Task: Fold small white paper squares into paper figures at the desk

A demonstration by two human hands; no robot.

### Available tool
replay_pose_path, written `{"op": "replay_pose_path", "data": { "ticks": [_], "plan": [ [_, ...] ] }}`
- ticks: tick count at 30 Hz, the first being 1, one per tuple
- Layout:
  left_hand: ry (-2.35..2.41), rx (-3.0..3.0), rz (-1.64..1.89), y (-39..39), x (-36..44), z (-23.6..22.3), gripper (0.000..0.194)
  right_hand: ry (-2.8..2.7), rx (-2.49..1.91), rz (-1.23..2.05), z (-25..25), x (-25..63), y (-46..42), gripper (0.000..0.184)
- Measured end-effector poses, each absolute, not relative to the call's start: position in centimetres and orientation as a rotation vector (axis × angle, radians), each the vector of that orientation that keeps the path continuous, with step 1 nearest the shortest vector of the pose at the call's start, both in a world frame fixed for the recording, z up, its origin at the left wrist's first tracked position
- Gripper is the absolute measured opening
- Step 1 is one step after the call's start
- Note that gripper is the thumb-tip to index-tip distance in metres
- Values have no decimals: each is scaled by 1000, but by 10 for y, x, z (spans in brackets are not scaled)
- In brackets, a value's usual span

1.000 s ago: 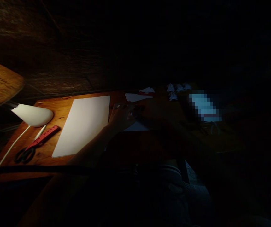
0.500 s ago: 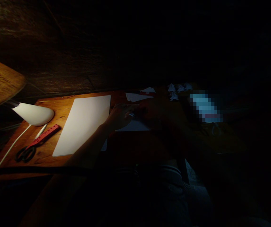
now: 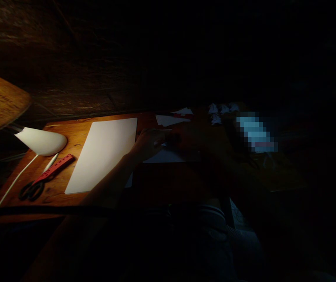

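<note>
Left hand (image 3: 150, 141) and right hand (image 3: 184, 138), close together over a white sheet (image 3: 170, 156) on the wooden surface (image 3: 50, 196), right of the paper stack (image 3: 105, 152); finger closure cannot be told in shadow.

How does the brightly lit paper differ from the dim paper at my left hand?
The lit paper is bright white; the dim paper looks bluish grey. The lit paper shows most of its face; the dim paper is partly hidden by the left hand. Both look blank where visible.
</note>
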State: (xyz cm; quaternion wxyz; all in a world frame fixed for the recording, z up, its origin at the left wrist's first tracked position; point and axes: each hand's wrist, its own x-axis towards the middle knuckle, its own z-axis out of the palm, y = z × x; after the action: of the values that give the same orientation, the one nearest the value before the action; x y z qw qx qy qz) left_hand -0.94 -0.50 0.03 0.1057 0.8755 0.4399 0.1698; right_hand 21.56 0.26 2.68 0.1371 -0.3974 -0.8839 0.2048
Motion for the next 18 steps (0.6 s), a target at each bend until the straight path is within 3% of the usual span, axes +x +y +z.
{"op": "replay_pose_path", "data": {
  "ticks": [10,18],
  "plan": [
    [1249,2672,448,-8,-5,1,25,-2652,-1175,463,34,210,-3,27],
    [1177,2681,452,-6,-7,2,12,-2663,-1206,468,39,207,-7,32]
  ]
}}
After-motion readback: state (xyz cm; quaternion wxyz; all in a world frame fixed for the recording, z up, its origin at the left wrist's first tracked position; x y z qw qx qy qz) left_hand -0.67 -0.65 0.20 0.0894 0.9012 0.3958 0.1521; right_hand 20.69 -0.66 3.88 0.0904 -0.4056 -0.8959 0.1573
